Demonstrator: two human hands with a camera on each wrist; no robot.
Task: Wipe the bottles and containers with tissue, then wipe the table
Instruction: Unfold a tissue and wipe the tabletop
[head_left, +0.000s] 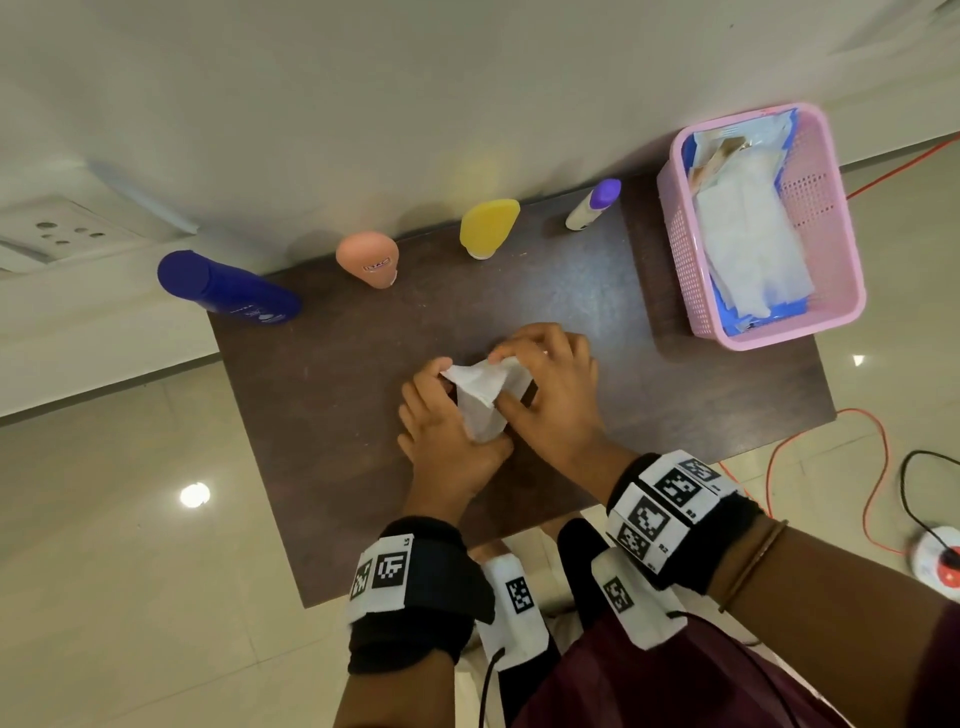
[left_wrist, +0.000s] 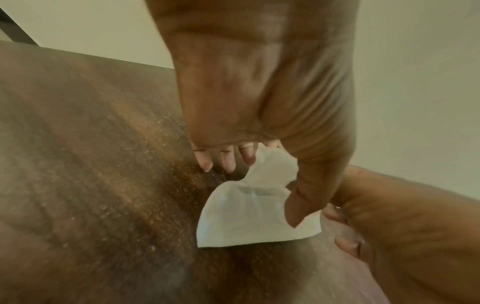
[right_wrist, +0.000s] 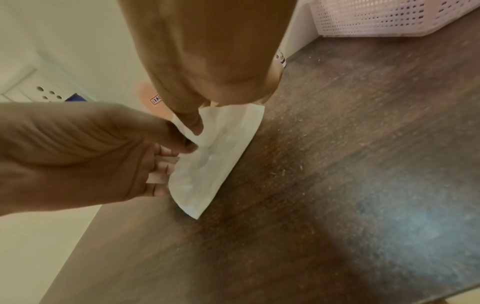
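We find the thin white folded tissue (head_left: 485, 397) pinched between the left hand (head_left: 447, 441) and right hand (head_left: 556, 400), low over the dark brown wooden bench (head_left: 337, 415). It appears damp; opposed pulling could tear it.

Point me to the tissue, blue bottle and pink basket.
tissue (head_left: 480, 395): head view, middle of the sheet between the hands.
blue bottle (head_left: 228, 288): head view, middle of its body.
pink basket (head_left: 821, 208): head view, perforated right wall.
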